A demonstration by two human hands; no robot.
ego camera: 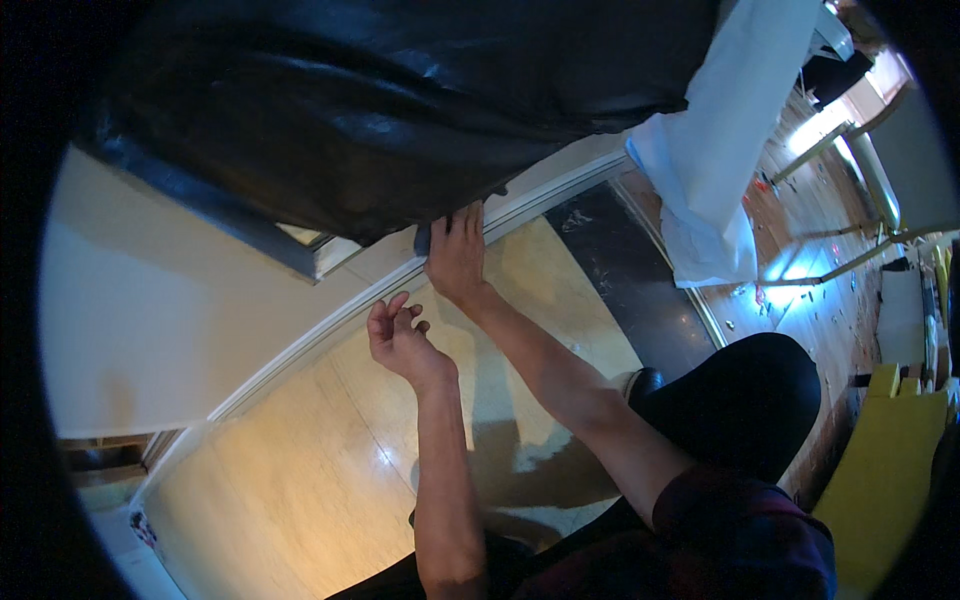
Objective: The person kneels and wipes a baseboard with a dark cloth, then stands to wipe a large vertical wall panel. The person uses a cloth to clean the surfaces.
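A wide black plastic sheet [360, 120] hangs in folds over the wall above my hands. My right hand [459, 251] lies flat at the sheet's lower edge, close above the white baseboard [330, 317], with its fingers stretched upward. A small dark piece [422, 241] shows beside that hand; whether I grip it or the sheet is hidden by the palm. Lower and to the left, my left hand [405, 341] is raised in front of the baseboard. Its fingers are loosely curled and apart, with nothing visible in them.
A dark-framed opening [300, 262] in the pale wall shows below the sheet. White sheeting [701, 180] hangs at the right, by a dark threshold strip [622, 270]. Beyond it stand a metal-framed chair [862, 217] and a yellow object [881, 450]. Small debris litters the wood floor [817, 300].
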